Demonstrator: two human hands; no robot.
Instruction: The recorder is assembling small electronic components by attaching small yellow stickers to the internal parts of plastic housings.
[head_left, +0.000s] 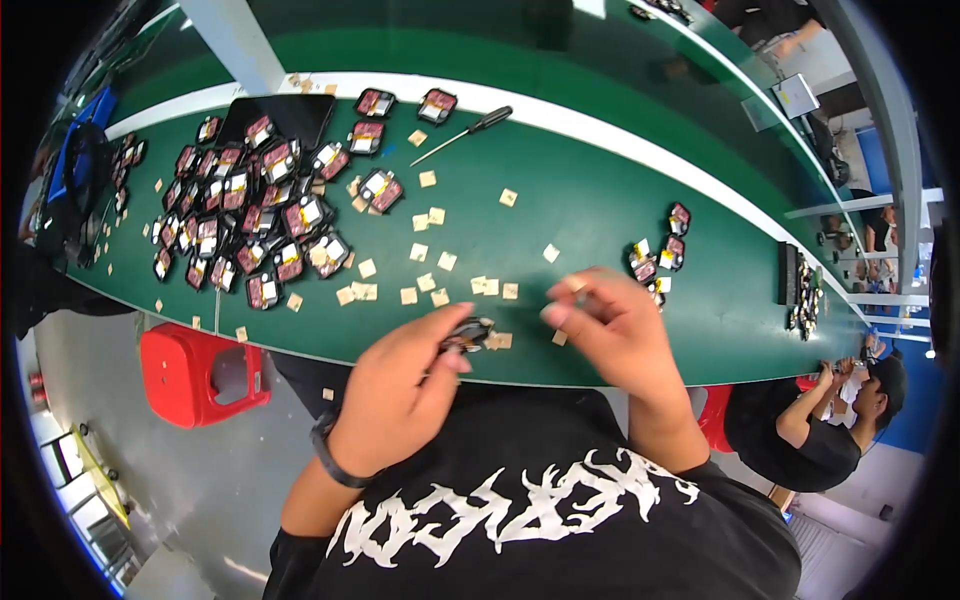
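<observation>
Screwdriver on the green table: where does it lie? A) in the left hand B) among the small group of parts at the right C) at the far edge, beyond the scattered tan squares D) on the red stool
C: the screwdriver lies untouched near the far white edge of the table, beyond the tan squares, away from both hands.

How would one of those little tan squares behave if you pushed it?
The tan squares lie flat and thin on the green table, so probably light, sliding rather than rolling. Being so flat, one may be fiddly to lift with fingertips.
</observation>
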